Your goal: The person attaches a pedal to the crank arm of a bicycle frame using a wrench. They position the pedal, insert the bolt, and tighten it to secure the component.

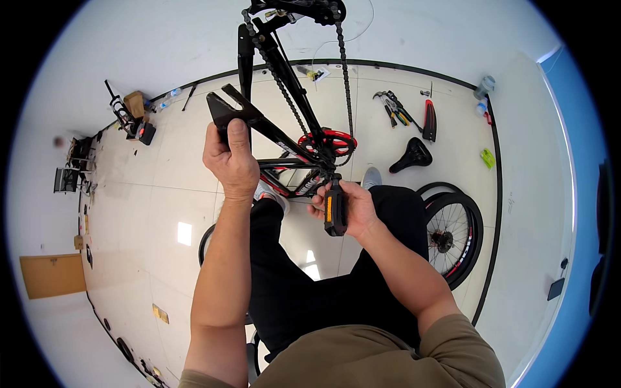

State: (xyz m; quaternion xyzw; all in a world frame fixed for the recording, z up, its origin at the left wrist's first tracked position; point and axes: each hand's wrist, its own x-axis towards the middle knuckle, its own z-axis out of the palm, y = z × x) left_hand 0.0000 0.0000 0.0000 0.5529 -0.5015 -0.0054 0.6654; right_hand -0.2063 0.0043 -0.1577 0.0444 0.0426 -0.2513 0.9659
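You seem to be fitting the pedal point(335, 210), right fingers point(354, 190) clamped on it, left fingers point(239, 137) gripping the frame point(275, 134); next likely calls for steady turning.

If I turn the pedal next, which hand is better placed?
Probably your right hand: it holds the pedal, with fingers on both sides. Your left hand grips the frame, away from the pedal.

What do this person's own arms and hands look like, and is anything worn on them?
The left hand and right hand are bare, with no gloves. The forearms are uncovered too, with no watch or cables showing. Short, plain olive-brown sleeves cover the upper arms.
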